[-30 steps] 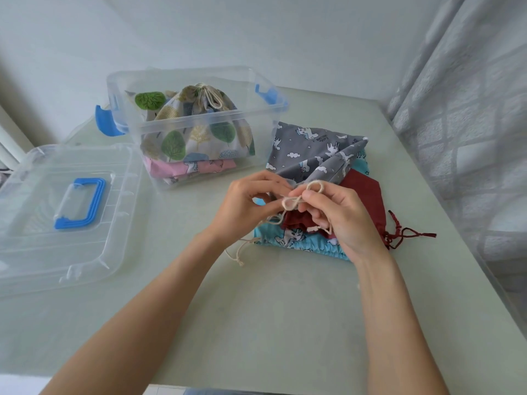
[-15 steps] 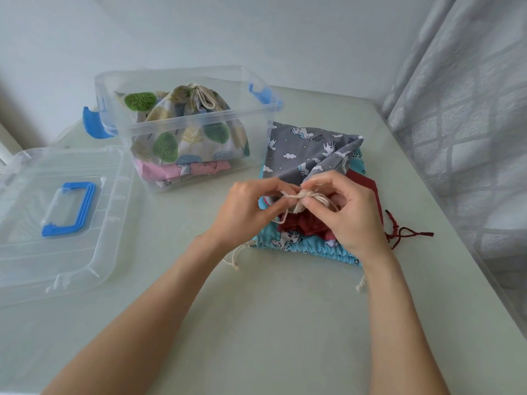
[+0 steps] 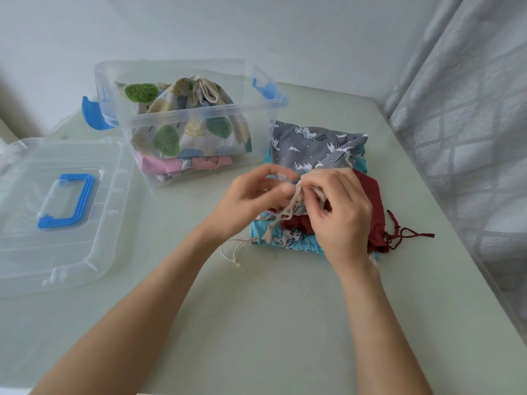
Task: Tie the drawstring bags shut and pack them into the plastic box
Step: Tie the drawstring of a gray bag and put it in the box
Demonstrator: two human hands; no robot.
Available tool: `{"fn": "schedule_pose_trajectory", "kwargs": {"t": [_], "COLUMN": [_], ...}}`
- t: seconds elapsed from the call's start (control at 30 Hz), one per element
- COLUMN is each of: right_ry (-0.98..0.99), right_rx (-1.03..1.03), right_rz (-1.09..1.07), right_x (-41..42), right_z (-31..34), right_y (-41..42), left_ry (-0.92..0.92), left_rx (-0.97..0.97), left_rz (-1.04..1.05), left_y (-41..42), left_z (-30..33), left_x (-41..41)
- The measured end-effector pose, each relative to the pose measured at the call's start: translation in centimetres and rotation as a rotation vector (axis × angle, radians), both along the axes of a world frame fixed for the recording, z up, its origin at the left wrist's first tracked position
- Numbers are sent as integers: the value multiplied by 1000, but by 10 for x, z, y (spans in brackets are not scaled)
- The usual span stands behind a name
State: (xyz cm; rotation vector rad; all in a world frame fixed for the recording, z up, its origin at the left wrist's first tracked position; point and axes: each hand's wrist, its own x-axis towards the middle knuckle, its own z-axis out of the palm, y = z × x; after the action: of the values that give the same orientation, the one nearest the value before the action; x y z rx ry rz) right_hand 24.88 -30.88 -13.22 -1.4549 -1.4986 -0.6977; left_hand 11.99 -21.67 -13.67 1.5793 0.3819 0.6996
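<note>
A grey unicorn-print bag lies on top of a pile, over a dark red bag and a blue unicorn bag. Both my hands work the grey bag's cream drawstring at its gathered mouth. My left hand pinches the cord from the left. My right hand grips the cord and the bunched fabric from the right. The cord's loose ends hang down between my hands. The clear plastic box behind holds a tied tree-print bag on a pink bag.
The box's clear lid with a blue handle lies at the left. A blue latch sticks out from the box. The red bag's cord trails right. A curtain hangs along the table's right edge.
My hands have lowered the cord loop onto the bag's mouth and drawn it tight. The cord ends now hang down between them. The view has shifted slightly.
</note>
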Motion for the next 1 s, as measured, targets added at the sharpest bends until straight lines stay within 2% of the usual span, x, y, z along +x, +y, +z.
{"fn": "schedule_pose_trajectory", "kwargs": {"t": [0.17,0.33,0.37,0.4,0.47,0.5,0.53,0.6,0.67,0.8,0.9,1.0], "right_ry": [26,58,73,85,86,96,123,203,279,454,437,351], "right_rx": [29,-22,-57,-101,-186,-219,-242,-270,-280,-260,-254,-279], "right_rz": [118,224,243,255,271,282,294,316,329,321,279,218], "right_x": [0,2,4,5,7,7,7,7,8,15,18,23], "right_z": [-2,1,1,1,-1,-2,-2,-2,-1,2,2,2], "right_y": [1,-1,-1,-1,-2,-2,-1,0,0,-4,-6,-6], "left_ry": [-20,55,72,95,159,191,205,183,154,117,139,179], "left_rx": [51,84,190,383,868,1034,1106,1094,1002,647,536,592], "left_rz": [-76,-28,3,68,257,342,386,387,312,240,225,242], "left_y": [2,6,8,10,13,13,13,13,16,28,31,33], "left_z": [-2,3,4,4,3,4,5,6,4,5,2,-2], "left_x": [0,-6,-7,-9,-13,-14,-15,-15,-17,-24,-23,-22]}}
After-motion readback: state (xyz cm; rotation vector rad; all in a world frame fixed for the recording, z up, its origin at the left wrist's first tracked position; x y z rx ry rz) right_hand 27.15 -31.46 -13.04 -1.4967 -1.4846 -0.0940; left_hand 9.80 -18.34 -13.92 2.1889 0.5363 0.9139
